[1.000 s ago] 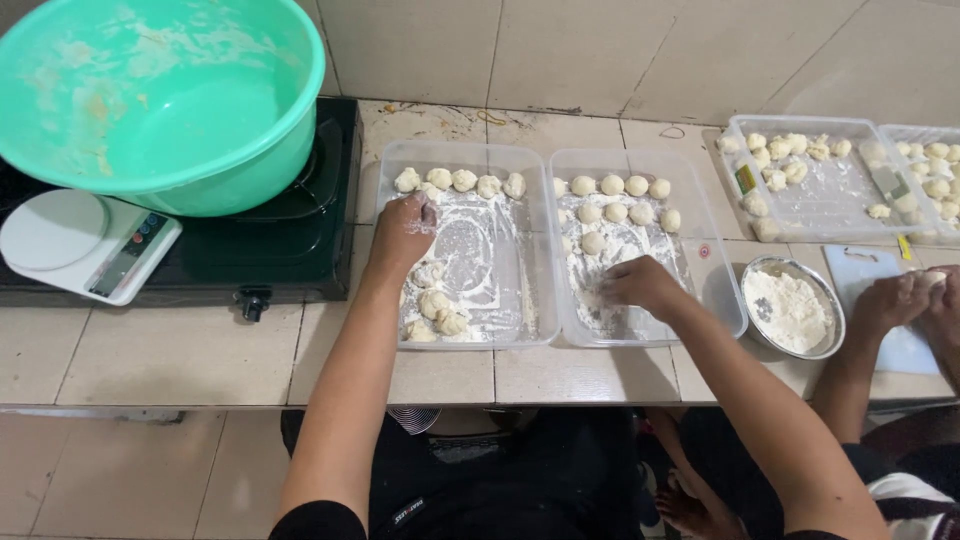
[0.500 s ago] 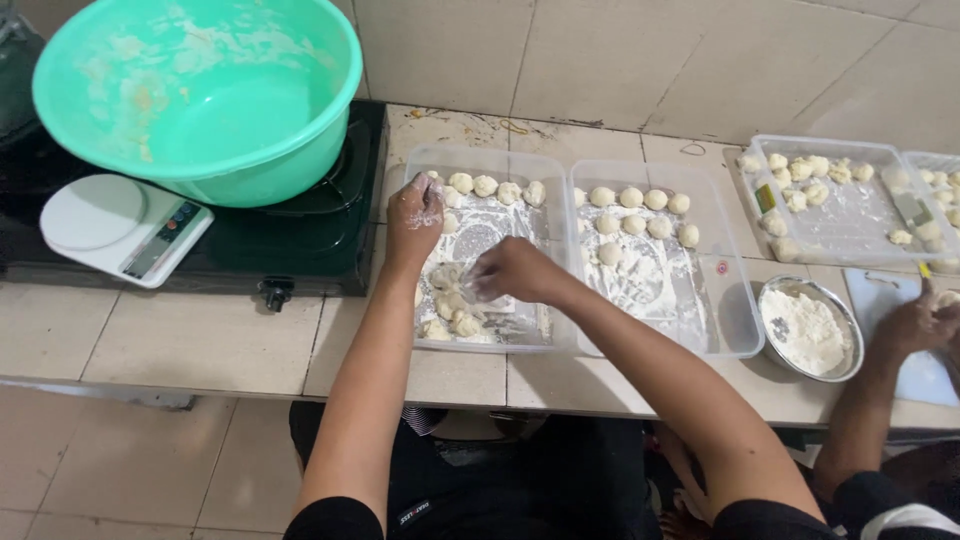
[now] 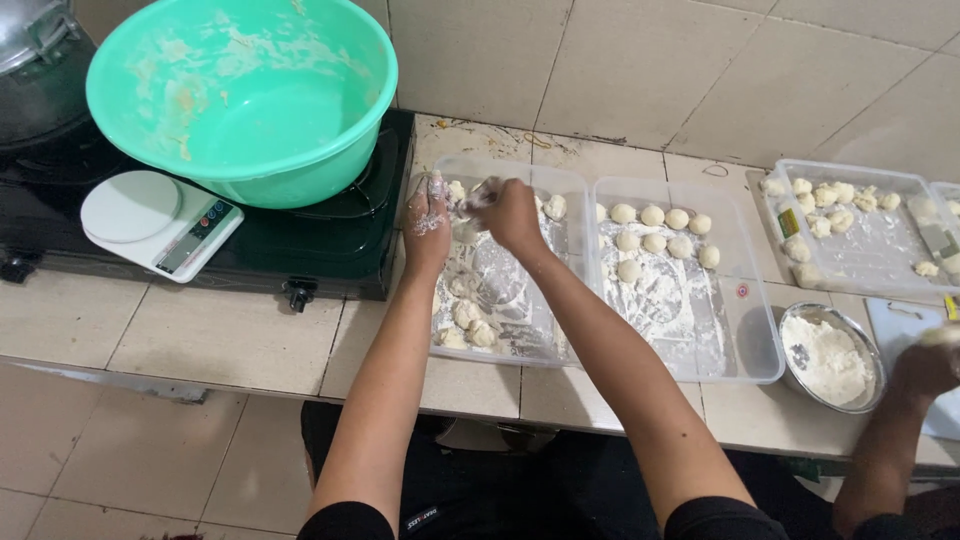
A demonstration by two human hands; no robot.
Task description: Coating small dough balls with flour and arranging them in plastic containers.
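Both my hands work over the far end of the left clear plastic tray (image 3: 565,180), which is dusted with flour. My left hand (image 3: 428,222) is floury and rests by the tray's far left corner, fingers partly curled. My right hand (image 3: 505,212) sits just beside it, fingers closed on a small dough ball (image 3: 472,200). More dough balls (image 3: 466,322) lie at the tray's near left. A second clear tray (image 3: 745,340) to the right holds several dough balls (image 3: 658,228) in rows.
A green plastic basin (image 3: 240,95) sits on a black stove (image 3: 330,245) with a white kitchen scale (image 3: 160,222) in front. A metal bowl of flour (image 3: 828,358) and a third tray (image 3: 860,230) stand right. Another person's hand (image 3: 925,368) is at the right edge.
My right hand has crossed from the right tray to the far end of the left tray, beside my left hand. The camera has shifted left.
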